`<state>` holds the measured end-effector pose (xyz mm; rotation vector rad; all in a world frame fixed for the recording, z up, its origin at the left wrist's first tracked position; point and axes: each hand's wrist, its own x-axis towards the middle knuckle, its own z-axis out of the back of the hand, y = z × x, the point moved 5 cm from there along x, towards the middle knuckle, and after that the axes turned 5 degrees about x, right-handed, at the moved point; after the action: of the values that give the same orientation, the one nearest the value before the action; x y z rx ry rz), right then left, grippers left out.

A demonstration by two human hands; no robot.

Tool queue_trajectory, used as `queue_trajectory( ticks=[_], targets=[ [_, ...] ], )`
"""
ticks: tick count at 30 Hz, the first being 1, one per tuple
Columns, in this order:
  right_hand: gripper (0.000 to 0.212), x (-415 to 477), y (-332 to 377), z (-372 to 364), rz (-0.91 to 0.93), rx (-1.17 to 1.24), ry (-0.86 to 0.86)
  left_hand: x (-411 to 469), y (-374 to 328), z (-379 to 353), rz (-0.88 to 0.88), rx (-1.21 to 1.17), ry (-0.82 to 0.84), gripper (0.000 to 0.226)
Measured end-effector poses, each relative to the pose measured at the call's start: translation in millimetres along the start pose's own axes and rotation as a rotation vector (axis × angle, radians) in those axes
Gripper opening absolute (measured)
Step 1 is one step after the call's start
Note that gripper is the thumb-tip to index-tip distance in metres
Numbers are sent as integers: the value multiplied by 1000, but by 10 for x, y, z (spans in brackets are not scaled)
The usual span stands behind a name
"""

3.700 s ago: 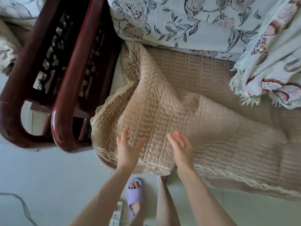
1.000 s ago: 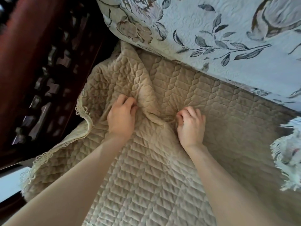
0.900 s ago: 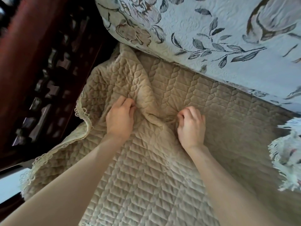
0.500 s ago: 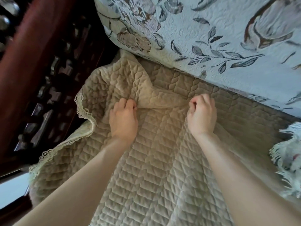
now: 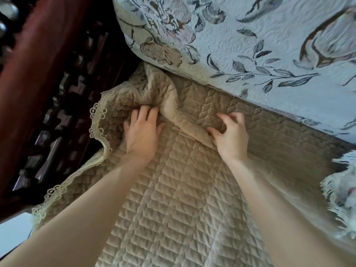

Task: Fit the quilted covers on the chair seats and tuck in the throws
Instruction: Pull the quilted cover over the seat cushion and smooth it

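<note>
The cover (image 5: 183,189) lies on the seat below the floral cushion (image 5: 250,35), bunched into a ridge at the cushion's left corner. The left hand (image 5: 143,135) presses flat, fingers straight, tips against the ridge. The right hand (image 5: 233,139) has bent fingers on the fabric; I cannot tell whether they pinch it. Pushed unevenly, the ridge could get trapped under the cushion as a crease. A carved armrest (image 5: 48,74) stands left of the cushion and a fringed throw (image 5: 342,189) hangs to its right.

Blurry fringed throw (image 5: 342,191), half off-frame
</note>
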<state>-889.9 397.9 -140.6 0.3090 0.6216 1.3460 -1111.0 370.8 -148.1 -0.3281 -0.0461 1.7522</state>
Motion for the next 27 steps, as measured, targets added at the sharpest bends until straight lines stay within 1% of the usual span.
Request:
queue_trajectory(
  ticks=[2, 3, 5, 8, 9, 10, 13, 14, 15, 17, 18, 19, 20, 21, 23, 25, 27],
  targets=[
    [35, 45, 53, -35, 39, -101, -26, 38, 34, 8, -75, 1, -123, 23],
    [29, 72, 82, -58, 64, -154, -24, 47, 59, 17, -108, -2, -159, 17],
    [21, 127, 129, -85, 97, -245, 6, 39, 91, 16, -163, 4, -166, 17],
    [23, 162, 166, -151, 113, -382, 95, -33, 160, 11, -178, 45, -148, 23],
    [22, 163, 183, -136, 123, -381, 91, -78, 203, 21, -173, 58, -148, 25],
    [19, 166, 218, -77, 140, -335, 44, -134, 251, 50, -168, 62, -153, 27],
    [10, 246, 381, 179, 215, -158, -204, -272, 366, 114, -120, 79, -187, 27],
    [10, 296, 413, 219, 225, -154, -239, -271, 358, 105, -100, 92, -184, 27],
    [11, 334, 417, 217, 207, -160, -239, -245, 338, 70, -63, 91, -153, 25],
    [15, 357, 376, 139, 105, -160, -190, -208, 293, -10, 49, 45, -56, 15],
    [16, 349, 362, 94, 61, -157, -172, -225, 282, -22, 97, 18, -39, 11],
    [17, 320, 366, 64, 40, -156, -161, -272, 277, -20, 120, 1, -43, 13],
    [18, 275, 391, 43, 58, -148, -151, -343, 277, -7, 122, -4, -55, 20],
    [19, 230, 434, 22, 119, -133, -134, -418, 276, 19, 113, -8, -73, 29],
    [27, 141, 576, -38, 288, -113, -70, -542, 253, 74, 104, -36, -79, 49],
    [39, 78, 734, -163, 381, -122, 82, -586, 236, 59, 140, -103, 27, 65],
    [48, 42, 857, -342, 375, -162, 285, -537, 260, -9, 167, -175, 154, 73]
  ],
)
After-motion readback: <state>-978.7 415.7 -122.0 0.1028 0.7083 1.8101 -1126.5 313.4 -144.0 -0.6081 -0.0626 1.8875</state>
